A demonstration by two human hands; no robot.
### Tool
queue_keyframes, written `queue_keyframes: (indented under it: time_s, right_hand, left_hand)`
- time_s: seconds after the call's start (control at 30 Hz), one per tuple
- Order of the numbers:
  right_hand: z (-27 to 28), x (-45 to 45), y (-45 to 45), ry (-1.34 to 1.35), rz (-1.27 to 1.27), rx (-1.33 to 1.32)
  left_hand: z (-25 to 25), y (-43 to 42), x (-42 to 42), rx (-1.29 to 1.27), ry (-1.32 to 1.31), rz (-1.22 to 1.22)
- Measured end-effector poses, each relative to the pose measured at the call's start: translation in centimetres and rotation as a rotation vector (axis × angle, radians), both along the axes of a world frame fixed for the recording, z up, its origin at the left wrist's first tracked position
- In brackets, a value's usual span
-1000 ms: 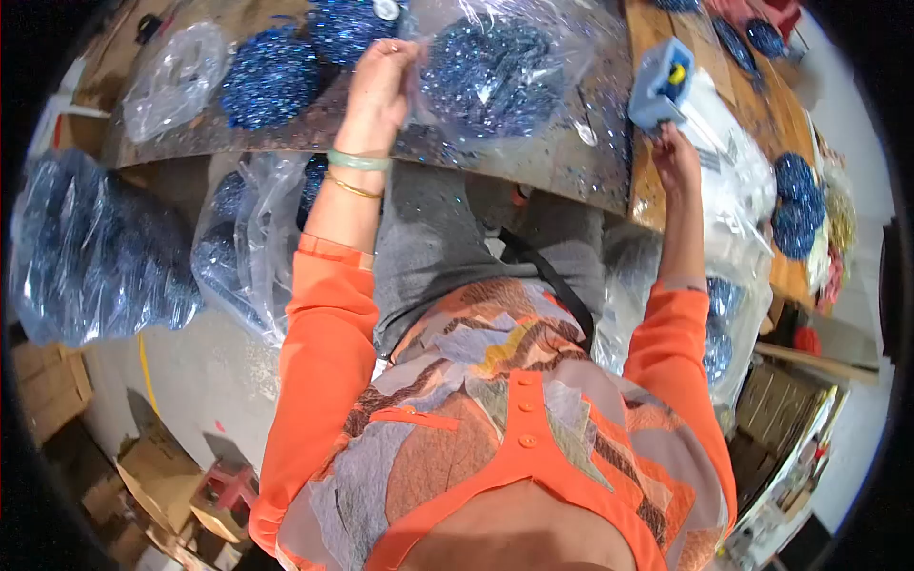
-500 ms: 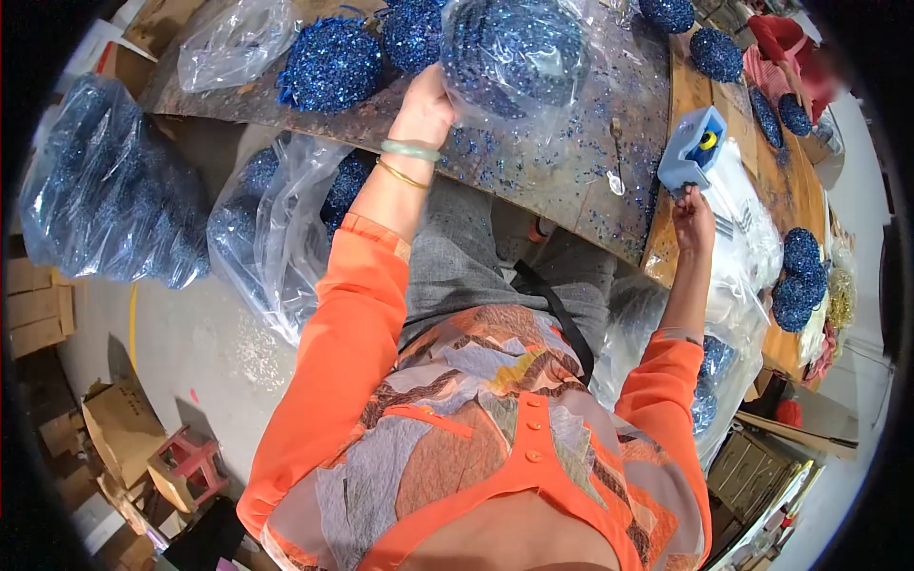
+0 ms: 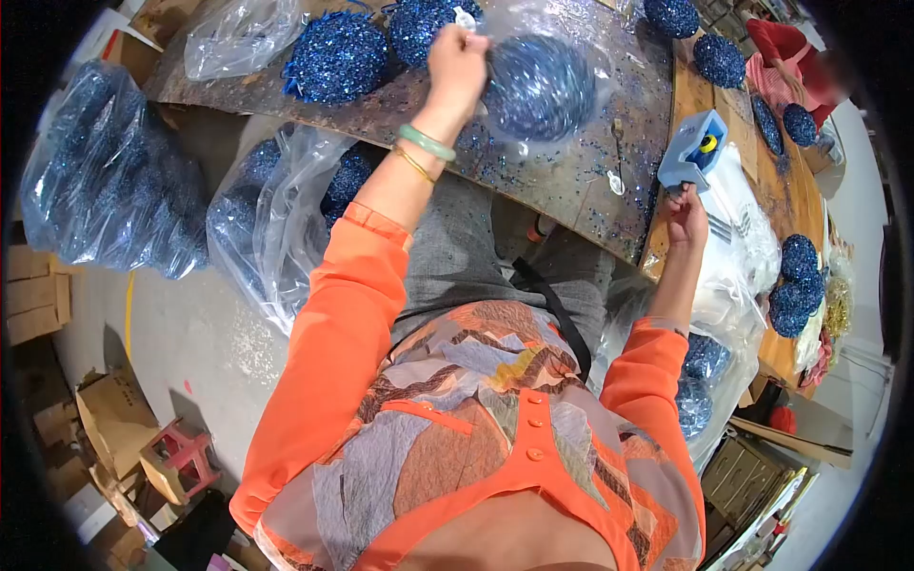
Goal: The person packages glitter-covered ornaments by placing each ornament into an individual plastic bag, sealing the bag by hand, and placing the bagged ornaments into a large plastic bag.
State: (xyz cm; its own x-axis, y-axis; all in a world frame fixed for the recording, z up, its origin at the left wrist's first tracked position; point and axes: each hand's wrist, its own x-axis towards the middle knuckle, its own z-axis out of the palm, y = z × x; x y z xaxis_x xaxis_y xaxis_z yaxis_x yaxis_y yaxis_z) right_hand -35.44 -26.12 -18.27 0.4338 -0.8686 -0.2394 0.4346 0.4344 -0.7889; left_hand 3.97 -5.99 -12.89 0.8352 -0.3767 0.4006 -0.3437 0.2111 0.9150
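note at the dark workbench (image 3: 562, 176) one blue tinsel ball (image 3: 540, 90), inside a clear plastic bag (image 3: 562, 21), over the bench top and streaked with blur. cannot confirm whether resting on the surface or lifted just above it.

find left hand (image 3: 459, 68) closed, with thumb and fingers pinched together just beside the ball, apparently on the film of the bag. cannot verify the exact purchase.

find right hand (image 3: 687, 219) with fingertips gathered at the near end of a light-blue dispenser (image 3: 680, 175) with a yellow core (image 3: 707, 144) inside. unable to determine whether grasping or merely touching.

record further two unbagged tinsel balls (image 3: 335, 57) (image 3: 424, 30) to the left, a white tag (image 3: 465, 19) next to the left hand, a pile of clear plastic (image 3: 733, 228) beside the dispenser, and tinsel scraps scattered about the bench.

judge possible: slipping of film from the left hand, owing to smooth plastic and a narrow pinch; tearing of the bag, from hard pulling against prickly tinsel; fouling of the dispenser, from loose scraps; tipping of the same, from a sideways tug at one end.
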Motion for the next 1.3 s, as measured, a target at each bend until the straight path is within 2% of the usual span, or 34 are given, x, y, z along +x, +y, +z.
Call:
queue_keyframes:
  time_s: [0.03, 0.1, 0.13, 0.23, 0.3, 0.33, 0.43, 0.53, 0.63, 0.7, 0.83, 0.93, 1.3]
  right_hand:
    - [-0.2, -0.1, -0.1, 0.221, -0.006, -0.045]
    - [-0.6, -0.8, 0.3, 0.662, -0.027, -0.140]
    - [-0.3, -0.9, 1.0, 0.599, -0.058, -0.194]
    - [4.0, -1.7, 1.2, 0.642, -0.085, -0.291]
    - [7.9, -2.1, 2.8, 0.606, -0.086, -0.343]
    - [8.7, -2.4, 3.0, 0.500, -0.081, -0.341]
    - [11.4, -1.6, 5.5, 0.474, 0.014, -0.359]
    - [13.7, 1.8, 9.7, 0.320, 0.143, -0.389]
    - [15.9, 6.3, 13.5, 0.271, 0.240, -0.527]
    - [17.3, 9.1, 15.6, 0.383, 0.269, -0.549]
    - [17.1, 13.5, 16.8, 0.430, 0.469, -0.656]
    - [14.6, 14.9, 15.7, 0.303, 0.572, -0.526]
    - [12.5, 14.9, 14.7, 0.393, 0.642, -0.517]
  left_hand:
    - [2.3, 1.2, -1.7, 0.107, -0.173, 0.009]
    - [3.4, 1.7, -3.6, 0.133, -0.429, 0.015]
    - [3.4, 1.8, -4.4, 0.162, -0.541, 0.054]
    - [3.0, 3.1, -6.0, 0.170, -0.880, 0.041]
    - [2.8, 4.3, -7.3, 0.183, -0.951, -0.016]
    - [2.8, 4.4, -7.9, 0.178, -0.982, -0.037]
    - [2.5, 4.8, -9.6, 0.160, -0.967, -0.038]
    - [2.8, 5.0, -11.3, 0.199, -0.930, -0.068]
    - [2.9, 4.8, -11.8, 0.215, -0.912, -0.082]
    - [3.2, 4.8, -11.9, 0.223, -0.920, -0.083]
    - [3.0, 5.0, -11.7, 0.231, -0.917, -0.078]
    - [2.9, 5.1, -11.3, 0.198, -0.949, -0.056]
    - [2.2, 5.7, -11.3, 0.099, -0.965, -0.077]
